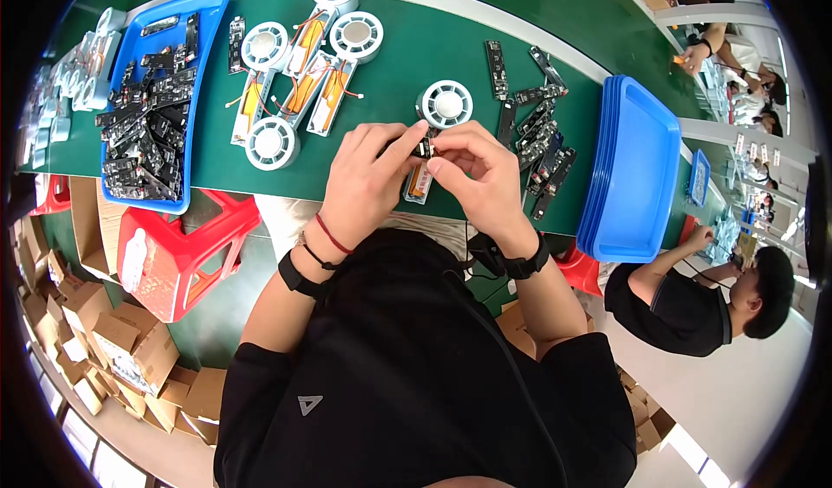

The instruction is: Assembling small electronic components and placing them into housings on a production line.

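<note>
In front of me on the green table lies a light-blue handheld fan point(448, 105) with a round grille, its handle toward me. Down in the handle shows an orange-yellow battery point(419, 181). A small black circuit board point(424, 147) sits between my fingertips over the upper handle, partly hidden by them. My left hand point(371, 169) reaches in with its fingers closed on the board's left side. From the other side, my right hand point(482, 178) pinches at the same board with thumb and index finger. Where exactly each fingertip touches is hard to see.
A blue tray point(201, 107) full of black boards is at left. Several opened fans point(355, 35) with wires and batteries lie beside it. Loose boards point(542, 146) are scattered at right, next to stacked blue trays point(646, 167). A co-worker point(693, 302) sits at far right; red stools point(178, 258) stand below.
</note>
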Available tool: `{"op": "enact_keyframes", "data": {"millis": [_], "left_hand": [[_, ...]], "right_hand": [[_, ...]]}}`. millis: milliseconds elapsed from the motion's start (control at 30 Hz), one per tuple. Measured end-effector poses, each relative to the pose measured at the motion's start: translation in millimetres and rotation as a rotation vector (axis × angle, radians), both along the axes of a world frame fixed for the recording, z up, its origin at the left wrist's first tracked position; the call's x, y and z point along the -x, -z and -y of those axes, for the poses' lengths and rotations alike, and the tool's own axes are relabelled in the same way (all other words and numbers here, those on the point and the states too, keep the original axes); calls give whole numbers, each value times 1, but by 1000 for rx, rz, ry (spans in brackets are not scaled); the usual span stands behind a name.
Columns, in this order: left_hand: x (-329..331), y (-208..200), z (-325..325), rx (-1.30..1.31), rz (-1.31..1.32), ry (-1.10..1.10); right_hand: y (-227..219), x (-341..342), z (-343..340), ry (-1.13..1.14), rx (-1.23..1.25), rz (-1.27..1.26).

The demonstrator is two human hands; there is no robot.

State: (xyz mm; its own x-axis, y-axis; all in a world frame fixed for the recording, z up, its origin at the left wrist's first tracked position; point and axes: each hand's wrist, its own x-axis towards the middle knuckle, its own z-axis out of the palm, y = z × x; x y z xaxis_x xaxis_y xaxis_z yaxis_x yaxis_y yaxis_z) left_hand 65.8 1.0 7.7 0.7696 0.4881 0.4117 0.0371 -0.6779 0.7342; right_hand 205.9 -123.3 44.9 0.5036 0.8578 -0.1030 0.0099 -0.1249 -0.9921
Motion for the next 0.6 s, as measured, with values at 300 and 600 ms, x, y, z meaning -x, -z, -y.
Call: {"op": "enact_keyframes", "data": {"millis": [300,600], "left_hand": [[2,-1,15,92,-111,-62],[-3,-1,-1,494,22,123]], "right_hand": [[-5,-8,-2,-59,119,145],[-23,-20,-32,-64,207,928]]}}
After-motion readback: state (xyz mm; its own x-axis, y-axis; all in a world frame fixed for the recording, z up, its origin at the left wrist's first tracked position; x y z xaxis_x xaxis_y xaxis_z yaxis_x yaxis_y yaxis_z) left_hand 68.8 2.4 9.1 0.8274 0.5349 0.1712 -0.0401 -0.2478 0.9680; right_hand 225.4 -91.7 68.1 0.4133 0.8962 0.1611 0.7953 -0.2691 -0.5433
